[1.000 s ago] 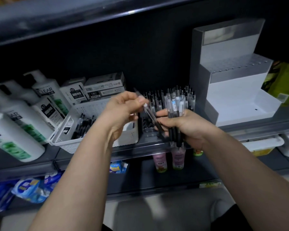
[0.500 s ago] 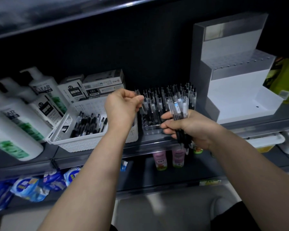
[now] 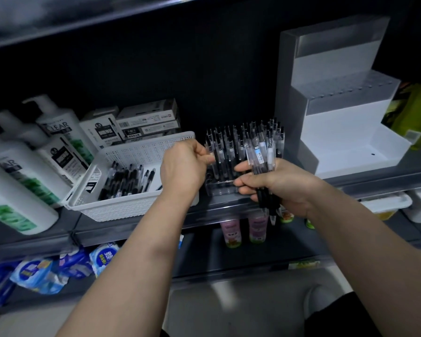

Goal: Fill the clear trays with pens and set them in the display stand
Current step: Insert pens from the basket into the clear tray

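Observation:
A clear tray [image 3: 220, 188] stands on the dark shelf, filled with many upright pens [image 3: 231, 147]. My left hand [image 3: 182, 167] is at the tray's left end, its fingertips pinched on one upright pen [image 3: 215, 155] there. My right hand [image 3: 275, 184] hovers at the tray's front right, gripping a bundle of pens [image 3: 263, 154] with their black tips pointing down. The white stepped display stand [image 3: 345, 132] sits to the right on the same shelf, with no trays on its steps.
A white perforated basket [image 3: 131, 205] with loose black pens sits left of the tray. Behind it are pen boxes [image 3: 147, 122]. White shampoo bottles [image 3: 22, 171] crowd the far left. Bottles and packets fill the shelf below.
My left hand carried a single pen from near the bundle to the tray's left end and lowered it among the upright pens. My right hand with the bundle stayed roughly in place.

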